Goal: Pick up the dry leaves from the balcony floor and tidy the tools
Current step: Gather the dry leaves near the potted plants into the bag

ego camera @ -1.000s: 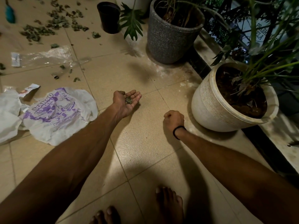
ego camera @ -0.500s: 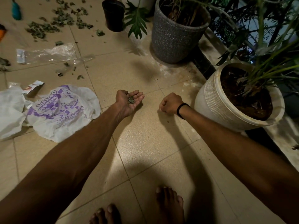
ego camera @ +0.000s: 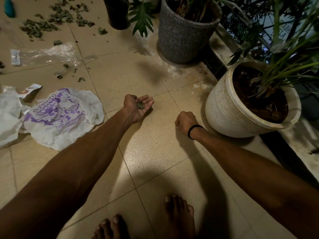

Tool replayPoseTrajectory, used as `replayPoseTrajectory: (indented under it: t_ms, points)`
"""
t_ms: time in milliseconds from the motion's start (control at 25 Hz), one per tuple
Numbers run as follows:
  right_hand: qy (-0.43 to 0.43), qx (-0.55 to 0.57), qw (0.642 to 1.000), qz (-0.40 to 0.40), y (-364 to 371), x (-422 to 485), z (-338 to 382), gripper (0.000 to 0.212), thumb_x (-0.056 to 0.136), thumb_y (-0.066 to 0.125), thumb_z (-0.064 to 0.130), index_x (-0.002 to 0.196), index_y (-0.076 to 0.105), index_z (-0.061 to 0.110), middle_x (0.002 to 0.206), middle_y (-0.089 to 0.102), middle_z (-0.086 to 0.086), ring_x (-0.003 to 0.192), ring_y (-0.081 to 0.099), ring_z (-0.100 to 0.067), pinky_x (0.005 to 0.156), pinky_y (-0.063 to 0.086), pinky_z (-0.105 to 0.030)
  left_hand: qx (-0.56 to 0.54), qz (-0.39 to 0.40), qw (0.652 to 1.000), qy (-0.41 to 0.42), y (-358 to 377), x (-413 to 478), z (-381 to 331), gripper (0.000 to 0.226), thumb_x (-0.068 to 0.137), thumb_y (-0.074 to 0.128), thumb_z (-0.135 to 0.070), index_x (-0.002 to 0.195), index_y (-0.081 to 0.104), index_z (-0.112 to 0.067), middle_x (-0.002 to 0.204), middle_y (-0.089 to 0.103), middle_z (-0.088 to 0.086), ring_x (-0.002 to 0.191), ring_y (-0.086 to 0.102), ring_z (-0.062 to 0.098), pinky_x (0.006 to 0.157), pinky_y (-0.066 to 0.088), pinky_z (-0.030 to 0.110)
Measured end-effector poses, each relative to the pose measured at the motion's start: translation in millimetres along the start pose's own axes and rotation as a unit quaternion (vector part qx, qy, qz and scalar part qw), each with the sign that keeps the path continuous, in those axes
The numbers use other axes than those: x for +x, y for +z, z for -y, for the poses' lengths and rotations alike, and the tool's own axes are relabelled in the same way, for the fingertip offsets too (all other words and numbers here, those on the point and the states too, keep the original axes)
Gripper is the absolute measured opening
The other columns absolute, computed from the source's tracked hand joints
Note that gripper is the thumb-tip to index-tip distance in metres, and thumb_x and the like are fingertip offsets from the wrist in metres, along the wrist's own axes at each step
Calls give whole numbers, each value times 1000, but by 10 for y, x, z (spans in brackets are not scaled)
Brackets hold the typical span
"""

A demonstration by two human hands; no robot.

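Over the floor (ego camera: pixel 155 149), the left hand (ego camera: pixel 133 110) lies palm-up with fingers relaxed, a few leaves (ego camera: pixel 140 106) resting in it. The right hand (ego camera: pixel 185 120) is curled into a fist beside the white pot (ego camera: pixel 224 116). Scattered leaves (ego camera: pixel 41 28) lie far left, beyond the bag (ego camera: pixel 63 118).

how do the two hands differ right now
The left hand lies palm up, fingers straight, with dry leaves on it; the right hand is knuckles up, fingers curled. The right hand's wrist wears a black band; the left hand's is bare. Both reach out over the floor.
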State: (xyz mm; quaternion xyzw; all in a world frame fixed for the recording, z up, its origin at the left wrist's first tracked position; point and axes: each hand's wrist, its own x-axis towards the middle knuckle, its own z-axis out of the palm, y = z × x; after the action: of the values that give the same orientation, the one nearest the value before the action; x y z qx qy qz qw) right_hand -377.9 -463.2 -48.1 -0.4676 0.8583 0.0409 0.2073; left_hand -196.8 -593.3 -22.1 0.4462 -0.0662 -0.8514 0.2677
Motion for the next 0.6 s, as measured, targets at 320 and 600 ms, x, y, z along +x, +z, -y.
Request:
replayPoseTrajectory:
  t_ms: [320, 600]
  points:
    - [49, 189, 980, 49, -349, 41, 139, 9, 75, 77, 11, 82, 75, 6, 78, 73, -5, 74, 68, -16, 68, 60, -28, 2, 3, 1000, 14, -55, -91, -106, 50, 106, 22, -24, 107, 63, 6, 111, 67, 24, 101, 66, 35, 81, 59, 35]
    - [-49, 461, 878, 120, -1000, -15, 1051, 11, 81, 73, 0, 91, 69, 1, 72, 69, -8, 63, 65, -16, 63, 57, -24, -5, 15, 1000, 8, -147, -148, -228, 49, 105, 23, -24, 111, 62, 6, 98, 72, 24, 90, 71, 33, 73, 61, 37]
